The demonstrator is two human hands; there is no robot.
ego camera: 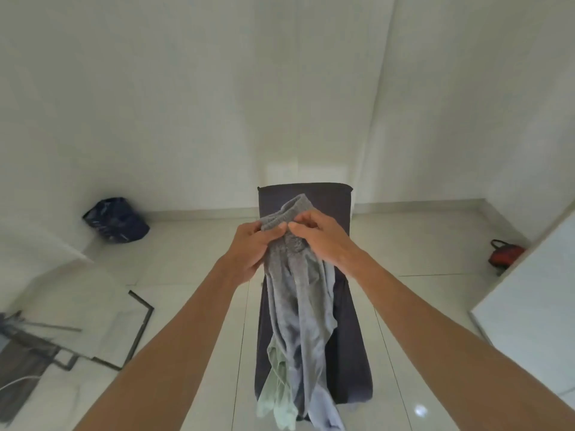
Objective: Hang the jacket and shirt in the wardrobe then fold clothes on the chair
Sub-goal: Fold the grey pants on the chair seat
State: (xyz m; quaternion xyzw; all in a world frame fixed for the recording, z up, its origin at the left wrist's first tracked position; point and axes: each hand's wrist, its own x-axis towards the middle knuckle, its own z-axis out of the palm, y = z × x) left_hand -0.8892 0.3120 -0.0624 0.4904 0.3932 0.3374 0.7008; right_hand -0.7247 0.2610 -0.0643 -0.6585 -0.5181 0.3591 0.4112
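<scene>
both hands are pinching the ribbed band of the grey garment (298,293) up in front of the person: the left hand (255,247) is curling its fingers round the band's left end, thumb pressed on top, and the right hand (323,241) is gripping the gathered cloth just beside it, at about 3 o'clock from the left. the two grips are almost touching, so the garment is hanging from one bunched spot and trailing straight down toward 6 o'clock, in front of the dark chair (336,206). a pale green piece (277,396) is showing beside the lower folds; whether it is a separate item caught in them or part of the same cloth cannot be told.

the hanging step is not visible from here; the person is seemingly dealing with the chair clothes. the likeliest trouble is the green piece dropping to the tiled floor (420,306) if the grey cloth is shaken open. with the grips this close, the band is probably staying crumpled, so any fold is likely coming out skewed unless the hands are spreading apart along it. the long tail is also hanging low enough to drag or snag on the seat edge.
</scene>
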